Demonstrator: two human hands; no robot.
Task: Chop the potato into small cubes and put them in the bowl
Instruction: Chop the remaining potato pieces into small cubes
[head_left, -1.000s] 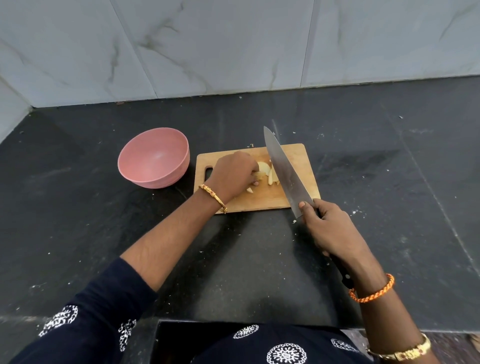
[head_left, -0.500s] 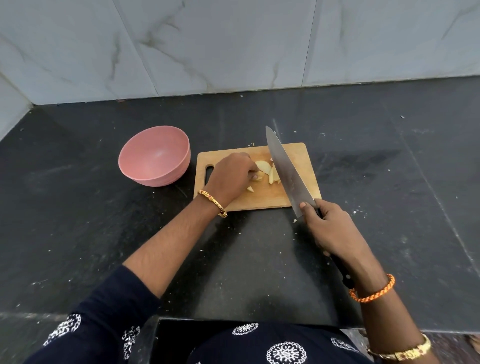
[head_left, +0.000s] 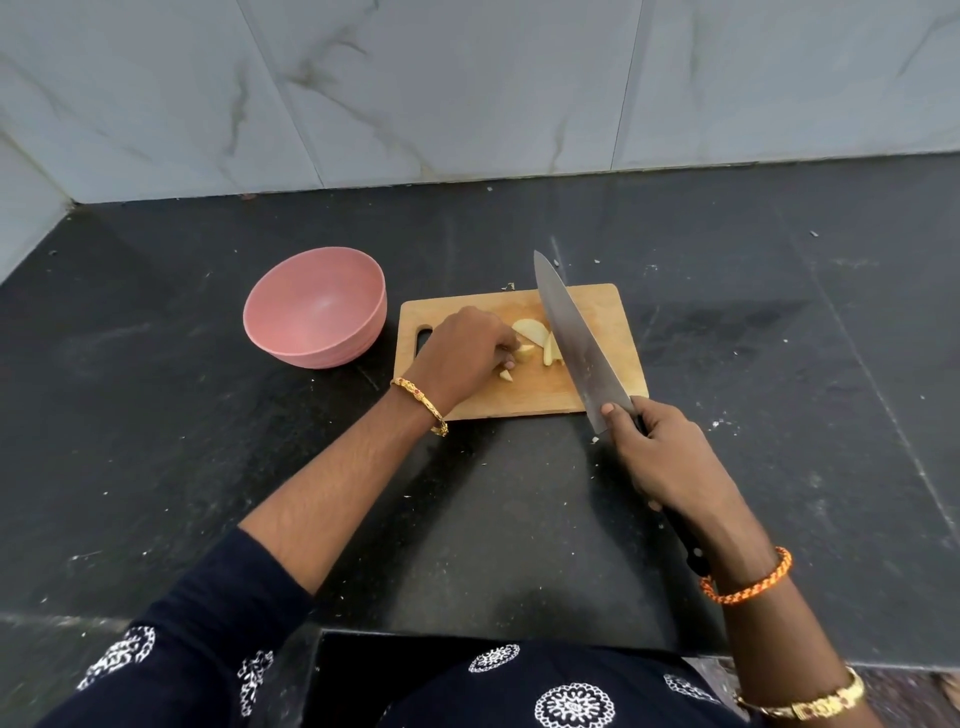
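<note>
From the head view, potato wedges (head_left: 531, 338) lie mid-way on the cutting board (head_left: 597, 312), not yet cubed. Her left hand (head_left: 462, 353) pinches one piece; her right hand (head_left: 660, 452) grips the knife (head_left: 574, 338). Left of the board, the pink bowl (head_left: 315, 306) holds nothing.

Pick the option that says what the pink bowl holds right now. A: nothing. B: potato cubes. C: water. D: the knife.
A: the pink bowl shows only its bare inside, while the potato pieces lie on the cutting board beside the knife.
</note>
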